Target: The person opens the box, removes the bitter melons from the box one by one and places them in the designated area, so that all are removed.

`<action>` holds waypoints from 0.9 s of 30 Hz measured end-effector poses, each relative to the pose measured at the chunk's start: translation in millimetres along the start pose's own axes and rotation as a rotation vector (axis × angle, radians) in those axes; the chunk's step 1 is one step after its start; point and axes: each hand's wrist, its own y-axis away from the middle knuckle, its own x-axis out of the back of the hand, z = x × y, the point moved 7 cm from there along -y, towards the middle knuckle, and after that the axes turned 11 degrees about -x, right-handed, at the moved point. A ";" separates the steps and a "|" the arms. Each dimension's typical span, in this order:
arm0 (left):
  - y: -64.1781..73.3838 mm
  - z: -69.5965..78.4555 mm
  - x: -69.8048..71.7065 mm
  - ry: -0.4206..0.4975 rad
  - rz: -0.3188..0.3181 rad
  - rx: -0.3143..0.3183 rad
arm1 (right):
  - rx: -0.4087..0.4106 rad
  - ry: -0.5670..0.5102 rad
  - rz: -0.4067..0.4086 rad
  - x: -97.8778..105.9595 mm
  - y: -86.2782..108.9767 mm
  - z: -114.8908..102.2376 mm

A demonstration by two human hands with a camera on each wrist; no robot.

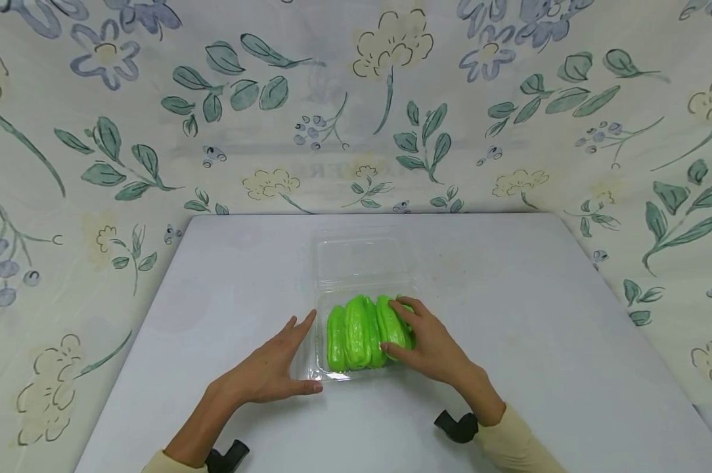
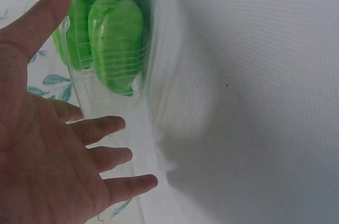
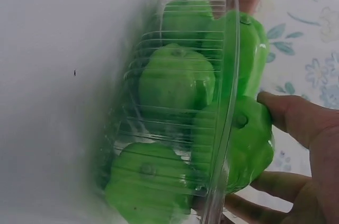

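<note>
A clear plastic clamshell container point(image 1: 320, 345) lies open on the table, its lid point(image 1: 358, 259) folded back away from me. Several glossy bright green peppers point(image 1: 356, 332) lie side by side in it, stacked in layers in the right wrist view. At the right end, my right hand point(image 1: 431, 345) grips one green pepper point(image 3: 246, 150) of the top layer between thumb and fingers. Beside the container's left wall is my left hand point(image 1: 267, 368), fingers spread and holding nothing; its thumb is at the near left corner. Whether it touches the plastic I cannot tell.
The container stands on a white table point(image 1: 244, 263) with its far edge against a flower-printed cloth point(image 1: 332, 85). This cloth also hangs along both sides. A black wrist mount point(image 1: 456, 427) sits at the right wrist, and another black mount point(image 1: 228, 456) at the left.
</note>
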 end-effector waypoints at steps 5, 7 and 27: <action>0.5 -0.3 -0.5 -0.001 -0.003 0.002 | 0.007 -0.021 0.013 2.2 1.2 -1.2; 0.3 -0.7 -1.3 -0.002 -0.006 0.003 | 0.012 -0.027 0.019 4.2 2.2 -1.5; -0.1 0.4 -1.1 -0.014 0.001 -0.016 | 0.039 -0.051 0.070 30.3 3.2 3.6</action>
